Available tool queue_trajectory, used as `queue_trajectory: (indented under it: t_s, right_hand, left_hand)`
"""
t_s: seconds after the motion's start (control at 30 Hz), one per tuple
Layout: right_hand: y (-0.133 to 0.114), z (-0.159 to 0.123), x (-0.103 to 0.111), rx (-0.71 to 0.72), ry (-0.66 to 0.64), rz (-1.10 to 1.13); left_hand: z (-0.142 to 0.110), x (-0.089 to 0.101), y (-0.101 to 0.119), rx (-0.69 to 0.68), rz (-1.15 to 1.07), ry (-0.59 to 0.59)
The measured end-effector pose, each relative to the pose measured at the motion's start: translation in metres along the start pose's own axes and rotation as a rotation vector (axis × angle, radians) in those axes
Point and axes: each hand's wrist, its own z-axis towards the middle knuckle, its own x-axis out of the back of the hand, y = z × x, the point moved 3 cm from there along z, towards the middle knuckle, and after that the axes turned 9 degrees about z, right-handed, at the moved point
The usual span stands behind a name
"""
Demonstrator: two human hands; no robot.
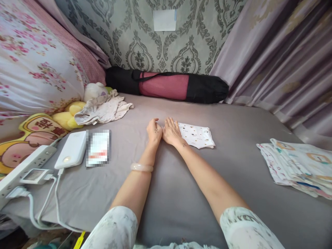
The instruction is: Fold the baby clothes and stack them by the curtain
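Observation:
A small folded white cloth with a scattered print (196, 135) lies on the grey bed sheet (178, 193). My right hand (171, 131) rests flat with fingers stretched out, covering the cloth's left end. Right beside it, my left hand (154, 132) is turned on its side with the fingers curled inward; whatever may be in them is hidden. A pale bangle (141, 167) circles my left wrist.
At right lies a stack of folded printed cloths (303, 166). To the left are a crumpled cloth (103, 109), plush toys (70, 114), a white power bank (71, 149), a blurred-out card (98, 148) and a cabled power strip (28, 169). A black-and-pink bag (166, 85) lies along the wall.

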Motion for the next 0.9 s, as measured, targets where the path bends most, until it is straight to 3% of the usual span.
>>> queue_trajectory:
  t_s: [0.13,0.3,0.57,0.73,0.9]
  right_hand:
    - [-0.006,0.001,-0.01,-0.019,-0.078,-0.007]
    - [-0.005,0.0,-0.013,-0.011,-0.073,-0.001]
    - [0.003,-0.003,0.005,0.003,-0.064,0.142]
    - [0.035,-0.026,0.029,-0.059,0.058,0.089]
    - [0.066,-0.051,0.038,-0.115,0.073,0.005]
  left_hand:
    - [0.0,0.0,-0.002,0.023,-0.028,0.013]
    - [-0.002,0.0,-0.001,0.021,-0.034,-0.029]
    - [0.0,0.0,0.004,-0.02,-0.013,-0.057]
    - [-0.009,0.001,0.026,-0.251,0.089,-0.054]
    - [-0.033,-0.012,0.065,-0.615,0.277,-0.204]
